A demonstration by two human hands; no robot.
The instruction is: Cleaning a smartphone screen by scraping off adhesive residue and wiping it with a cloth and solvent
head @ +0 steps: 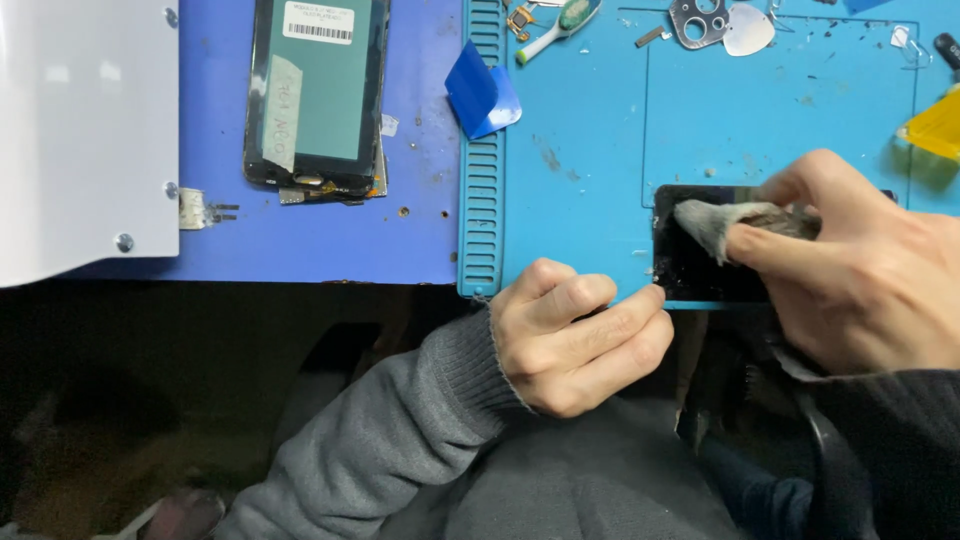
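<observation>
**Wiping a dark panel at the front edge of the bench**

The bench (330,250) is covered toward its left by a flat blue sheet, and over its right half by a lighter blue rubbery work mat (590,130) with a ribbed strip of slots down its left border. A pale grey metal housing (85,130) with screw heads fills the far left corner. Beside it, at the back edge, lies a phone display assembly (318,90) — greenish backing, black frame, a paper strip stuck along one side.

The work sits at the front edge of the mat, right of centre: a thin, glossy black panel (695,265), rectangular and flat on the mat. The right hand (850,260) has its fingers bent round a bunched grey cloth (715,222), soft and fuzzy, pressed to the panel's upper part. The left hand (580,335) is loosely curled and holds nothing; its forefinger tip touches the panel's front left corner. Specks still show along the panel's left edge, so the wiping looks partly done, by my judgement.

Smaller items lie along the back edge — a folded blue plastic tab (482,90), a white-handled brush (555,30), a pale pick (748,30), and a yellow piece (935,128) at the right edge.
</observation>
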